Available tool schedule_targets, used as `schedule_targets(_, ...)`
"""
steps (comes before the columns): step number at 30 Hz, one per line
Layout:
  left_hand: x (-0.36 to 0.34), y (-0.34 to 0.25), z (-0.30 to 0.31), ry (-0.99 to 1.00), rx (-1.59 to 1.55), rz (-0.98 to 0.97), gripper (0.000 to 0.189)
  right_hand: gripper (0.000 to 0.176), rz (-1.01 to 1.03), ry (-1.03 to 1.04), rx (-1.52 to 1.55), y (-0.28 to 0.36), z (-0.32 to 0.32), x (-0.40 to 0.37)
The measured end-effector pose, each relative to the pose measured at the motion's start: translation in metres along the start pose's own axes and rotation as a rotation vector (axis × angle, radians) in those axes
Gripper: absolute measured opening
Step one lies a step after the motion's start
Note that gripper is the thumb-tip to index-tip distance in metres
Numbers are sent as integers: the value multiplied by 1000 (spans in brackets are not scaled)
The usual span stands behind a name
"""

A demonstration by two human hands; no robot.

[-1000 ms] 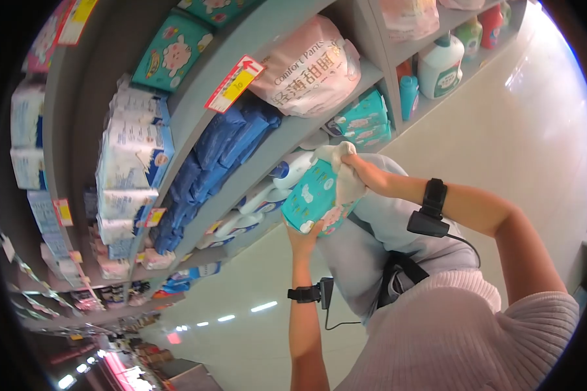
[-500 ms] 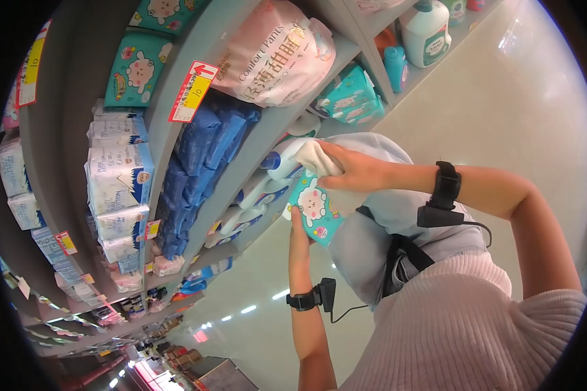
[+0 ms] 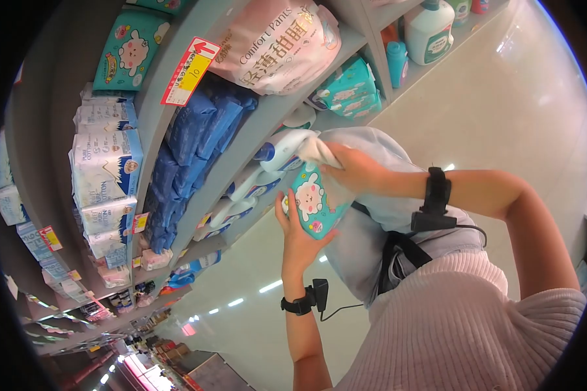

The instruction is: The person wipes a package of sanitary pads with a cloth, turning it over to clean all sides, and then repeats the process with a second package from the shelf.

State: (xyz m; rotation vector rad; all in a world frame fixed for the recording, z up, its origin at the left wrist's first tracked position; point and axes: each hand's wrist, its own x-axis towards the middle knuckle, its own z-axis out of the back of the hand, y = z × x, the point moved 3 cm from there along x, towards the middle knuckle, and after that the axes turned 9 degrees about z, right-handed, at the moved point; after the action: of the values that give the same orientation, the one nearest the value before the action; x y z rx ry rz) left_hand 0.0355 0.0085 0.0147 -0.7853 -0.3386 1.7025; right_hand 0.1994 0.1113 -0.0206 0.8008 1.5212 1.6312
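Observation:
My left hand [image 3: 301, 242] is wrapped round a teal soft pack [image 3: 308, 199] printed with a white cartoon animal, its fingers along one edge and the thumb at the lower corner. A crumpled off-white cloth [image 3: 317, 152] is gripped in my right hand [image 3: 357, 171], at the pack's upper end. The cloth looks close to or touching the pack; exact contact is hard to tell. Just behind them, white bottles with blue caps [image 3: 287, 148] stand on the low shelf.
Grey shelving [image 3: 231, 140] runs along my left with blue packs [image 3: 192, 130], cotton packs [image 3: 107, 166], a pink pants bag [image 3: 284, 49] and a price tag [image 3: 189, 72]. A large white detergent bottle [image 3: 428, 34] stands farther right. Shiny floor [image 3: 496, 111] lies beside my crouched knees.
My left hand has shifted its hold, with more fingers now spread over the pack's edge. The pack has tilted slightly. My right hand keeps the cloth and has moved slightly rightward and down.

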Motion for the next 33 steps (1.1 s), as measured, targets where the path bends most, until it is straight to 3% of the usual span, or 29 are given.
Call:
schedule_targets(1,1,8,-3,-30,17,4,116,49,-1,1,-3,-7,-6,-2)
schedule_targets(3,2,16,-6,-59,33,9,117,57,569,-122,-626,-2,-17,-10)
schedule_targets(6,3,19,-7,-104,137,-16,118,61,667,-46,-842,3,-35,-21)
schedule_targets(12,9,45,-11,-90,17,-194,115,59,653,99,-653,23,-71,-47)
schedule_targets(14,8,52,-17,-249,444,-391,109,57,660,83,-611,23,-76,-49)
schedule_targets(15,5,47,-17,-251,441,-389,109,57,685,105,-587,23,-76,-51)
schedule_targets(17,2,33,-13,-261,38,-177,104,58,709,128,-565,19,-73,-53)
schedule_targets(18,1,30,-14,-261,34,-177,104,59,787,157,-561,13,-68,-54)
schedule_targets(20,3,33,-24,-7,-486,45,112,61,863,195,-564,6,-52,-53)
schedule_targets(21,3,37,-28,-9,-495,44,112,60,882,246,-609,8,-41,-53)
schedule_targets(23,0,47,-32,-142,-570,-43,131,59,903,307,-650,11,-19,-52)
schedule_targets(27,5,52,-25,-153,-370,-28,131,60,732,299,-701,15,7,-39)
schedule_targets(29,9,53,-27,-78,-613,-51,128,58,692,261,-709,18,12,-34)
schedule_targets(33,14,64,-28,41,-703,4,127,63,591,281,-721,21,0,-19)
